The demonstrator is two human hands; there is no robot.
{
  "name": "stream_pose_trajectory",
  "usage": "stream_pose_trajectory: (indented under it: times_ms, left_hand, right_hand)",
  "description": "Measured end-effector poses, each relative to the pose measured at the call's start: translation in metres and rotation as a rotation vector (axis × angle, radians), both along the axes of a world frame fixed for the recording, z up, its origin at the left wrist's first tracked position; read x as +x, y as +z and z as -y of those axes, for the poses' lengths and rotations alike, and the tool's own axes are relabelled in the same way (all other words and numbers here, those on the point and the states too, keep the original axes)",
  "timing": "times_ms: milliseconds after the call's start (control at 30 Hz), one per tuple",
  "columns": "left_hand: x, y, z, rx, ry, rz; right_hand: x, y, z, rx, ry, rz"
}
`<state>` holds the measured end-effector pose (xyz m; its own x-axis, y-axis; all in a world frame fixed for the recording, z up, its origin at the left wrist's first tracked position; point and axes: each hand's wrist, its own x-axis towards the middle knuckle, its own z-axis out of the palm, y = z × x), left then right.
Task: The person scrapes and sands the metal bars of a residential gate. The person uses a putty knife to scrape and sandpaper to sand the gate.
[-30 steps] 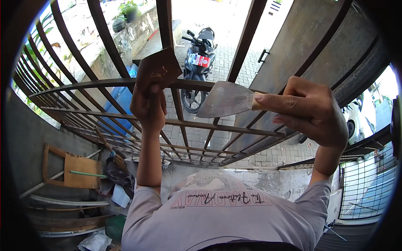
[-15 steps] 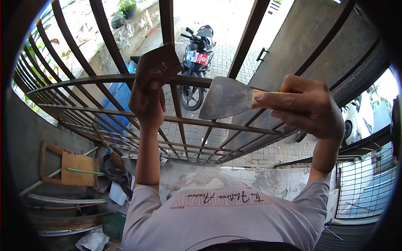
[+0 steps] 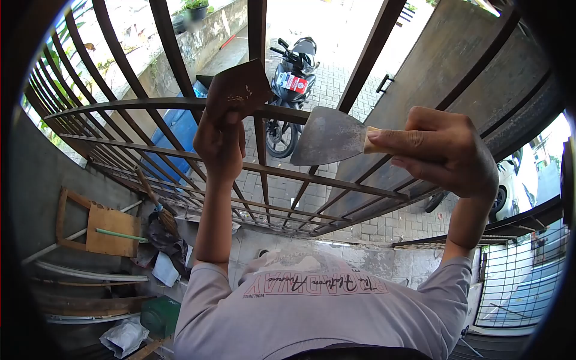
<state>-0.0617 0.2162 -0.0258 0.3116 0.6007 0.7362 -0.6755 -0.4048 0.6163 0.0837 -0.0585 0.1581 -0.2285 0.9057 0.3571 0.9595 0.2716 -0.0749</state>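
Note:
My left hand point(image 3: 221, 141) is raised at the left of centre, its fingers closed on the lower edge of a dark brown sheet point(image 3: 240, 87) with small pale marks. At the right, my right hand point(image 3: 447, 150) grips the light handle of a putty knife point(image 3: 330, 138). Its broad grey blade points left, toward the sheet, with a gap between the two. Both hands are in front of a brown metal gate point(image 3: 336, 186) with long bars and crossbars.
Beyond the bars are a parked motorbike point(image 3: 294, 78) and a blue object point(image 3: 174, 141). A wooden frame with a board point(image 3: 111, 228), a broom point(image 3: 165, 216) and a green container point(image 3: 161, 316) lie at the lower left. A wire grid point(image 3: 522, 276) stands at the right.
The view has shifted slightly, so the gate and motorbike appear farther right. My left hand and the sheet sit a little farther right, nearer the putty knife. Both grips are unchanged.

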Motion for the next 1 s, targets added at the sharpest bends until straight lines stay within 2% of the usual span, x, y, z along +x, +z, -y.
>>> stream_pose_trajectory:
  times_ms: [133,367,433,1000]
  left_hand:
    - [-0.001,0.005,0.004,-0.007,0.009,-0.001]
    - [0.001,-0.006,0.001,-0.054,-0.018,-0.005]
    - [0.001,-0.001,0.003,-0.073,0.01,-0.004]
    - [0.001,-0.002,0.007,-0.059,-0.034,-0.011]
  right_hand:
    - [0.001,-0.006,-0.018,-0.022,0.027,-0.053]
    - [-0.006,0.008,-0.016,-0.069,-0.006,0.015]
    - [-0.001,0.004,-0.024,-0.054,0.036,-0.048]
    - [0.002,0.018,-0.02,-0.132,-0.017,0.035]
